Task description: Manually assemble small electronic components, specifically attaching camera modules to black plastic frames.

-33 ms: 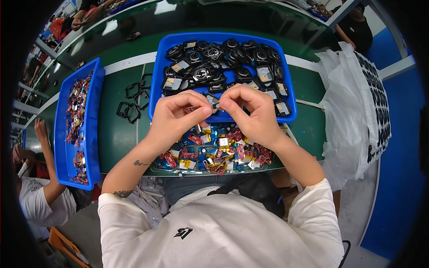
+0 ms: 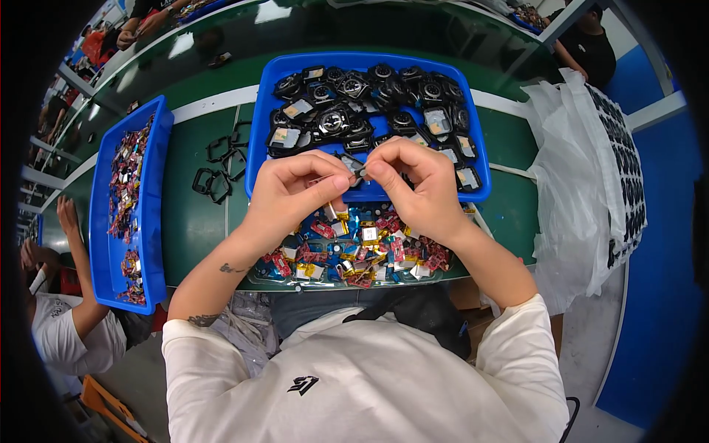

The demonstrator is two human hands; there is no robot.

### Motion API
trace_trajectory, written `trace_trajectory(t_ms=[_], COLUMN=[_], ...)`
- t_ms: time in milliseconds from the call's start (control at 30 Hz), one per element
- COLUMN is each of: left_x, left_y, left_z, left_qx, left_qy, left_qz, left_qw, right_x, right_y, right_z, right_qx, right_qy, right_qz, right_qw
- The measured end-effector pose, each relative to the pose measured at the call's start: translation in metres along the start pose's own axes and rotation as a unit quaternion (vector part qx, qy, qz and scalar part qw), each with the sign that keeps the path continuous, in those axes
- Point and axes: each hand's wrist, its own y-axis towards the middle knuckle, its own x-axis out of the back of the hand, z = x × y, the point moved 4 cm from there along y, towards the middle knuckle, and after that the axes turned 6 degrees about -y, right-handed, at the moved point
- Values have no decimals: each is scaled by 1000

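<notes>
My left hand (image 2: 299, 186) is closed, thumb against fingers, on a small red circuit board (image 2: 316, 179), mostly hidden by the fingers. Facing it, my right hand (image 2: 419, 188) pinches a tiny grey round part (image 2: 361, 173) between thumb and forefinger; whether it joins the board by a wire I cannot tell. Both hands meet above the near rim of a blue tray (image 2: 478, 170) full of black watch cases (image 2: 334, 122). Below my hands, at the table's front edge, lies a clear tray (image 2: 266, 282) with red boards and silver batteries (image 2: 370, 234) with yellow tape.
Several black frames (image 2: 212, 184) lie on the green table (image 2: 193, 244) to the left. Beyond them stands a long blue bin (image 2: 156, 221) of circuit boards. At right, white plastic sheeting (image 2: 565, 184) hangs by a stack of black parts (image 2: 624, 162). Other people work around.
The red board in my left hand has turned and shows less of its face. My right fingertips have shifted slightly, uncovering more of the grey part.
</notes>
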Motion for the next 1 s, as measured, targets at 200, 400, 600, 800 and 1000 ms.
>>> trace_trajectory(t_ms=[200,400,600,800,1000], left_x=[-4,2,2,0,-2], left_y=[1,0,-1,0,1], left_z=[-3,8,7,7,5], left_qx=[104,88,83,85,56], left_qy=[-105,-73,-79,-72,-61], left_qz=[-8,-16,-7,16,32], left_qw=[989,993,993,994,996], right_x=[6,4,-3,-8,-2], right_y=[0,-1,-2,-6,2], right_z=[-5,-3,-5,-10,-2], right_qx=[-24,-42,-49,-67,3], right_qy=[-9,10,147,131,46], right_qz=[-32,4,49,82,0], right_qw=[999,999,987,986,999])
